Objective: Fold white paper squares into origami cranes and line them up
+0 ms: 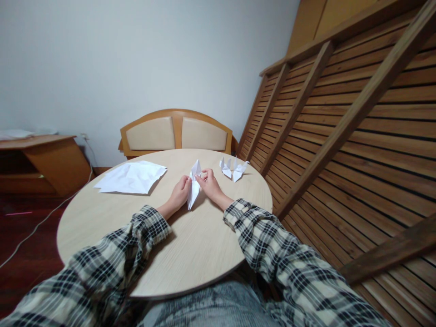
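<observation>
Between my hands is a piece of folded white paper (194, 193), long and diamond-shaped with pointed ends, held over the middle of the table. My left hand (181, 190) pinches its left edge. From the other side, my right hand (210, 184) grips it near the middle, thumb on the face turned toward me. Two folded paper cranes (233, 170) stand close together to the right of my right hand. Off to the left lie white paper sheets (131, 177), slightly creased and overlapping.
The round pale wooden table (163, 268) reaches to my lap. Behind it stands a headboard (178, 131) with cream panels against the wall. A slatted wooden frame (340, 136) leans along the right. At left are a wooden desk (44, 159) and a white cable (44, 221).
</observation>
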Demonstrator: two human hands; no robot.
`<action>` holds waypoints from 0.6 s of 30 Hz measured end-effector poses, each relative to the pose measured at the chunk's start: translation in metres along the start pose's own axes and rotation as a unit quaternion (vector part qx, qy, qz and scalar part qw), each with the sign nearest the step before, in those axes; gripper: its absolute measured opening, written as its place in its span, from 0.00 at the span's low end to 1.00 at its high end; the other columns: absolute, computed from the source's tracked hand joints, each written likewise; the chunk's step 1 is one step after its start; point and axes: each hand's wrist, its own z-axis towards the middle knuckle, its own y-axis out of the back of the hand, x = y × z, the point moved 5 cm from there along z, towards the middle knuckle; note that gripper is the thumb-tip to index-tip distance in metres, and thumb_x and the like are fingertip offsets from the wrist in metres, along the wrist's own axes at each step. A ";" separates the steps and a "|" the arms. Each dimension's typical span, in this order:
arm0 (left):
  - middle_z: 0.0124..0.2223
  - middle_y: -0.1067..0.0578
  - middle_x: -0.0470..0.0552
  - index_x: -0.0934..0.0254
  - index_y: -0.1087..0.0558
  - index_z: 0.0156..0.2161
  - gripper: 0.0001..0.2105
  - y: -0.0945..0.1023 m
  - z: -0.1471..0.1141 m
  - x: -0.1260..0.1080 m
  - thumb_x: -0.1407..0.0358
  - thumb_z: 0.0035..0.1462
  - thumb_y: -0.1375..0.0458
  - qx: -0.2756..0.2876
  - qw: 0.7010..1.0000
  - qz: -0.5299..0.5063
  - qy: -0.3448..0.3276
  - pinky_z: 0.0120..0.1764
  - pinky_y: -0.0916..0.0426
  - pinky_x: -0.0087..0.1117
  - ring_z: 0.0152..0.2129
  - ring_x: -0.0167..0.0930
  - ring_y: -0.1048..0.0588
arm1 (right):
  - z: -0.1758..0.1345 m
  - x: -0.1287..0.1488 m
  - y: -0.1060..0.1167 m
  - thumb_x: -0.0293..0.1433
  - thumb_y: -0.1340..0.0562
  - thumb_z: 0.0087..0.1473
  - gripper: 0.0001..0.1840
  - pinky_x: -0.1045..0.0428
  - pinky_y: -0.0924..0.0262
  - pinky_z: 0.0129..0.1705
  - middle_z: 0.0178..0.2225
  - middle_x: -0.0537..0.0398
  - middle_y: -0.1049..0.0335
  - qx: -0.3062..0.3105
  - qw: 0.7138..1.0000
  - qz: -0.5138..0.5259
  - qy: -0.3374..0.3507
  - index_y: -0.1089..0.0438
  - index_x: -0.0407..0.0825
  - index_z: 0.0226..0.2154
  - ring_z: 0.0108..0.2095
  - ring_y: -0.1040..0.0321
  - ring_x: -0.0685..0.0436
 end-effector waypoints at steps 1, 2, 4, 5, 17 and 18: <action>0.26 0.31 0.44 0.61 0.32 0.30 0.07 0.000 -0.001 -0.002 0.69 0.61 0.47 -0.004 1.000 -0.001 0.000 0.33 0.42 0.31 0.26 0.32 0.34 | 0.000 -0.002 -0.001 0.41 0.36 0.54 0.21 0.52 0.41 0.34 0.28 0.62 0.38 0.010 1.000 0.010 -0.012 0.41 0.48 0.45 0.29 0.36 0.48; 0.26 0.32 0.44 0.61 0.32 0.30 0.07 0.001 -0.001 -0.003 0.69 0.61 0.46 -0.011 1.000 -0.005 0.001 0.33 0.43 0.31 0.26 0.32 0.35 | -0.001 -0.003 -0.004 0.42 0.37 0.55 0.19 0.53 0.42 0.32 0.26 0.63 0.38 0.031 0.999 0.021 -0.020 0.40 0.48 0.42 0.28 0.37 0.48; 0.25 0.32 0.44 0.61 0.33 0.29 0.08 0.003 -0.001 -0.003 0.70 0.60 0.46 -0.025 1.000 -0.015 0.000 0.33 0.43 0.31 0.25 0.32 0.35 | -0.004 -0.004 -0.013 0.45 0.41 0.57 0.16 0.54 0.45 0.29 0.24 0.63 0.38 0.100 0.993 0.049 -0.031 0.39 0.49 0.36 0.25 0.39 0.49; 0.25 0.33 0.44 0.61 0.33 0.29 0.08 0.003 -0.001 -0.003 0.71 0.60 0.45 -0.031 0.999 -0.018 -0.003 0.33 0.44 0.31 0.25 0.32 0.35 | -0.005 -0.005 -0.017 0.47 0.43 0.59 0.18 0.54 0.46 0.28 0.23 0.62 0.39 0.136 0.988 0.065 -0.032 0.38 0.49 0.32 0.24 0.40 0.50; 0.23 0.35 0.41 0.61 0.35 0.29 0.08 0.000 -0.003 -0.004 0.70 0.61 0.45 -0.010 0.999 -0.045 0.021 0.28 0.45 0.30 0.21 0.29 0.38 | -0.007 0.002 -0.019 0.58 0.41 0.52 0.29 0.55 0.53 0.23 0.20 0.61 0.40 0.150 0.971 0.172 -0.068 0.36 0.47 0.26 0.21 0.46 0.52; 0.22 0.36 0.41 0.61 0.35 0.30 0.08 -0.001 -0.004 -0.003 0.69 0.61 0.45 -0.004 0.999 -0.047 0.026 0.27 0.46 0.30 0.20 0.29 0.38 | -0.008 0.003 -0.019 0.58 0.42 0.52 0.29 0.55 0.53 0.22 0.19 0.61 0.41 0.151 0.969 0.178 -0.079 0.36 0.47 0.26 0.21 0.46 0.52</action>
